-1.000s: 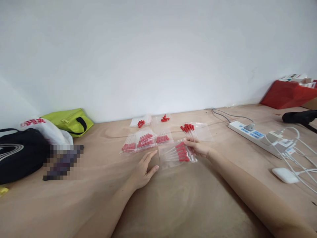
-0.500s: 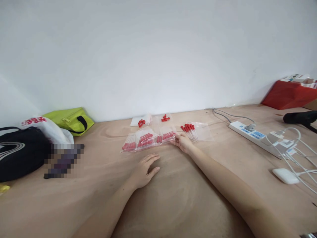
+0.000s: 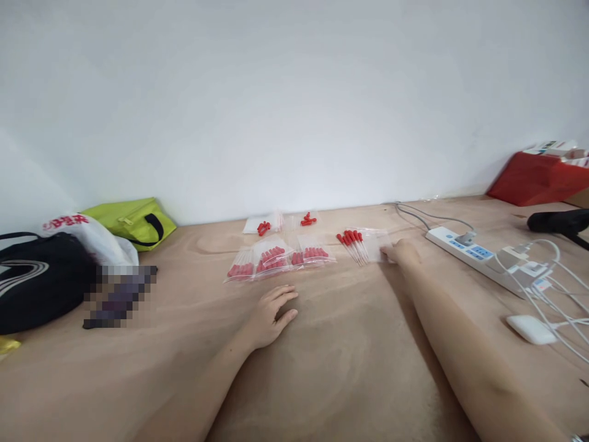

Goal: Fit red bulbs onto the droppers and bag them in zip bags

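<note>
My left hand [image 3: 270,316] rests on the table, fingers stretched out, with nothing in it. To the right, my right hand [image 3: 401,253] has its fingers closed at the right edge of a clear plastic zip bag [image 3: 375,240]. Its fingertips are partly hidden. Against that bag's left part lie several loose droppers [image 3: 353,238] with red bulbs and thin clear stems. Zip bags filled with red-bulbed droppers [image 3: 271,259] lie overlapping in a row beyond my left hand. Loose red rubber bulbs [image 3: 264,228] sit on bags farther back, with another small pile [image 3: 308,219] beside them.
A white power strip [image 3: 478,255] with plugs and tangled cables lies at the right, near a white charger [image 3: 531,329]. A red bag [image 3: 529,178] stands at the far right. Black [image 3: 46,282] and yellow-green bags [image 3: 133,222] are at the left. A wall closes off the back.
My right hand has let go of the rightmost filled bag and moved right to the edge of the clear bag by the loose droppers. My left hand has stayed put.
</note>
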The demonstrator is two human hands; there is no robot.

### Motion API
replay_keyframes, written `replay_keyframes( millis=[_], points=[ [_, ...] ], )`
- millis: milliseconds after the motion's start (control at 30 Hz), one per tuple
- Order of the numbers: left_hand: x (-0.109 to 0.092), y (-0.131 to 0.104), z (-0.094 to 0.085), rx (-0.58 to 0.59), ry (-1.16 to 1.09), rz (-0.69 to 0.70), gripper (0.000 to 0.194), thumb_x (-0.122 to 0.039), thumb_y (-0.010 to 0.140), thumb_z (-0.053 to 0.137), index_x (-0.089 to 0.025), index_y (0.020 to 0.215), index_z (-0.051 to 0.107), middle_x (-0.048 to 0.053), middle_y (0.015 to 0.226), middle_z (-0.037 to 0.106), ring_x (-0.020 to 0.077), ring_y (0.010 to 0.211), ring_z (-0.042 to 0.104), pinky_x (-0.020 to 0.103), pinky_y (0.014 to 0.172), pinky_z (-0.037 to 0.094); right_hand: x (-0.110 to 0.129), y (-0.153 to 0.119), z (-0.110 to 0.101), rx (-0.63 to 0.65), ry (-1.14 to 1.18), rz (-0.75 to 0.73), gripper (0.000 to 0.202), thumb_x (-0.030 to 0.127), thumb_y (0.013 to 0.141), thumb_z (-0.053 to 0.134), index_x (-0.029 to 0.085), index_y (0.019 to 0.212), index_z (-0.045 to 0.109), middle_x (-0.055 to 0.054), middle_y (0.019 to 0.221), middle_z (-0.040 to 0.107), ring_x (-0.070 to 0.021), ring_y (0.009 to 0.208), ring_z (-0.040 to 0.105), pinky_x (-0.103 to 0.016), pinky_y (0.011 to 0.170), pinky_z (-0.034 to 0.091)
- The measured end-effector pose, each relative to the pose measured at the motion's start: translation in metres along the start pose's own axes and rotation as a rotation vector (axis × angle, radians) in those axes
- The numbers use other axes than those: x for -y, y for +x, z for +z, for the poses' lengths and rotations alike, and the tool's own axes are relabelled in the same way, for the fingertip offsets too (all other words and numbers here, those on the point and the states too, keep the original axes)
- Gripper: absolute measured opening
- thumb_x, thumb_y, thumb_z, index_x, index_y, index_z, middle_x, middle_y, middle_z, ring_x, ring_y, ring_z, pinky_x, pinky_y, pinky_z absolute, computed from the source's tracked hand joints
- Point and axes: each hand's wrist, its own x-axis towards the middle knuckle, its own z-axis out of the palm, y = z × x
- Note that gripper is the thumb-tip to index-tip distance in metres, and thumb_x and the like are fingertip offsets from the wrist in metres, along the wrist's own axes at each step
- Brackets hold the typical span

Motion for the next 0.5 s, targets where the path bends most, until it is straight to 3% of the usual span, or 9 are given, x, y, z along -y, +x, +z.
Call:
replay_keyframes(
  millis=[67,133,233,300,367,433,500],
  points=[
    [0.000,0.000,0.000,-0.002,-0.004,0.002,0.032,-0.030,0.085,0.045,-0.020,0.114,0.052,0.006,0.128,0.047,0.0211,0.121,0.039,0.042,0.101,0.033,0.001,0.001,0.001,0.026,0.013,0.059,0.021,0.033,0.066,0.058,0.012,0.069,0.061,-0.015,0.071,0.060,-0.0257,0.071,0.059,-0.034,0.060,0.041],
    [-0.001,0.000,0.000,-0.004,-0.009,0.003,0.032,-0.030,0.085,0.045,-0.021,0.114,0.052,0.006,0.128,0.047,0.0215,0.121,0.039,0.042,0.101,0.033,0.010,-0.002,-0.003,-0.073,0.051,0.040,0.021,0.031,0.074,0.049,0.013,0.078,0.061,-0.014,0.078,0.061,-0.0248,0.079,0.058,-0.034,0.066,0.041],
    [-0.002,-0.001,-0.001,-0.010,-0.026,-0.005,0.034,-0.029,0.084,0.045,-0.022,0.118,0.049,0.006,0.127,0.047,0.0223,0.120,0.039,0.043,0.101,0.033,0.035,-0.016,-0.010,-0.413,0.238,-0.232,0.024,0.026,0.081,0.039,0.014,0.090,0.057,-0.013,0.091,0.059,-0.0231,0.092,0.053,-0.035,0.079,0.039],
    [-0.002,-0.001,-0.001,-0.024,-0.054,-0.023,0.044,-0.030,0.084,0.046,-0.024,0.127,0.038,0.007,0.130,0.045,0.0224,0.121,0.038,0.043,0.100,0.033,0.054,-0.034,-0.011,-0.453,0.377,-0.463,0.022,0.025,0.081,0.038,0.016,0.087,0.058,-0.012,0.092,0.059,-0.0223,0.093,0.053,-0.035,0.082,0.039],
    [-0.001,-0.002,0.000,-0.056,-0.081,-0.039,0.058,-0.030,0.084,0.046,-0.025,0.135,0.020,0.008,0.134,0.039,0.0223,0.123,0.035,0.043,0.101,0.032,0.069,-0.058,-0.005,-0.335,0.495,-0.716,0.020,0.023,0.081,0.040,0.020,0.083,0.059,-0.011,0.097,0.059,-0.0216,0.098,0.052,-0.035,0.088,0.037],
    [0.001,-0.003,0.002,-0.127,-0.077,-0.054,0.071,-0.030,0.083,0.048,-0.025,0.138,0.004,0.009,0.139,0.031,0.0229,0.126,0.031,0.044,0.102,0.031,0.079,-0.086,0.005,-0.088,0.543,-0.969,0.019,0.021,0.081,0.042,0.025,0.080,0.060,-0.006,0.100,0.060,-0.0191,0.099,0.052,-0.033,0.088,0.039],
    [0.001,-0.003,0.004,-0.229,-0.023,-0.054,0.079,-0.029,0.081,0.052,-0.024,0.138,-0.003,0.010,0.142,0.023,0.0247,0.129,0.024,0.046,0.103,0.027,0.085,-0.111,0.016,0.133,0.580,-1.092,0.025,0.014,0.080,0.040,0.029,0.079,0.061,-0.002,0.103,0.060,-0.0165,0.099,0.053,-0.031,0.087,0.040]
  ],
)
